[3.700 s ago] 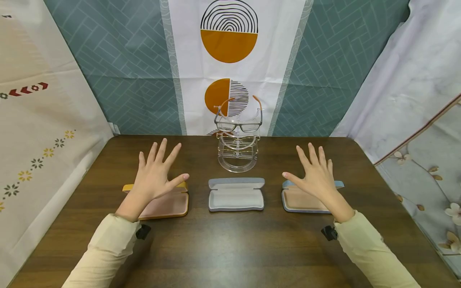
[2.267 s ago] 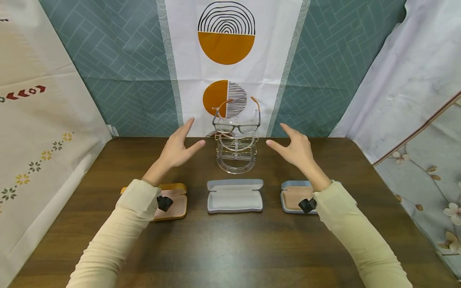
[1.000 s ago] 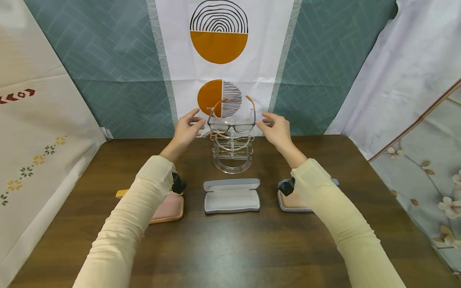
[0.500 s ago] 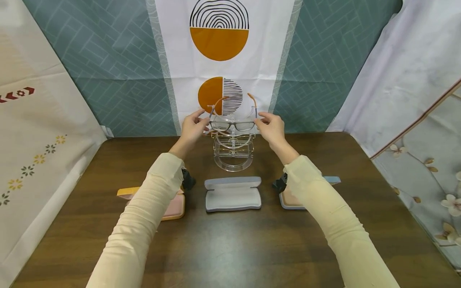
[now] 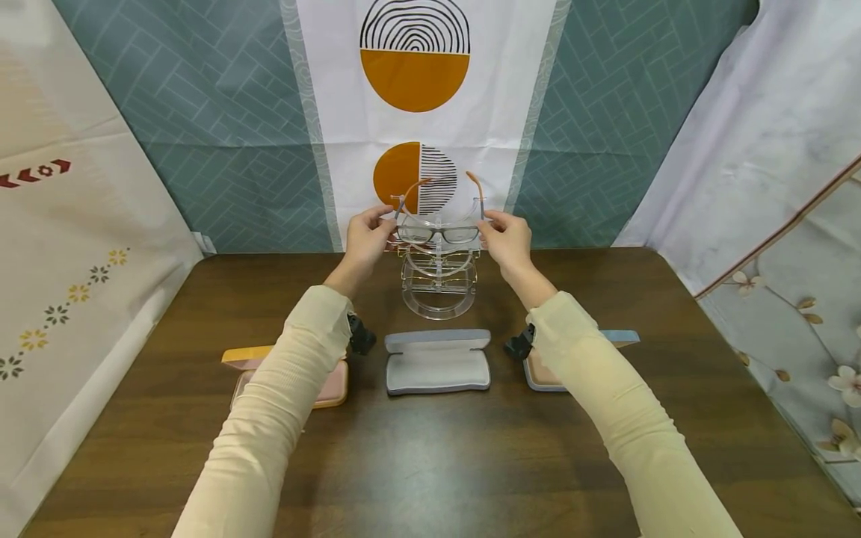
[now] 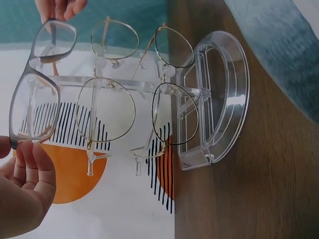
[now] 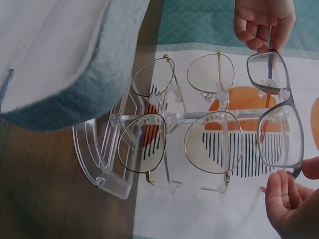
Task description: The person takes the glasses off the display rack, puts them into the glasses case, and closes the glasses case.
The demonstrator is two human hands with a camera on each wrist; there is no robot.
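Grey-framed glasses (image 5: 437, 235) with orange temple tips sit at the top tier of a clear acrylic display stand (image 5: 439, 310). My left hand (image 5: 368, 237) pinches their left hinge end between thumb and fingers. At the other end, my right hand (image 5: 507, 237) pinches the right hinge. Both wrist views show the grey glasses (image 6: 35, 94) held at each end. Below them on the stand hang two thin gold-rimmed pairs, a middle pair (image 7: 185, 144) and a lower pair (image 7: 119, 144). Whether the grey glasses still touch the stand cannot be told.
An open grey glasses case (image 5: 438, 372) lies in the table's middle. A yellow case (image 5: 332, 387) at left and a blue case (image 5: 541, 373) at right stand open, partly hidden by my sleeves. A patterned curtain (image 5: 229, 187) hangs behind the table (image 5: 424, 463).
Both hands have moved from spread above the outer cases inward and up to the stand. Their fingers have closed on the two ends of the grey glasses.
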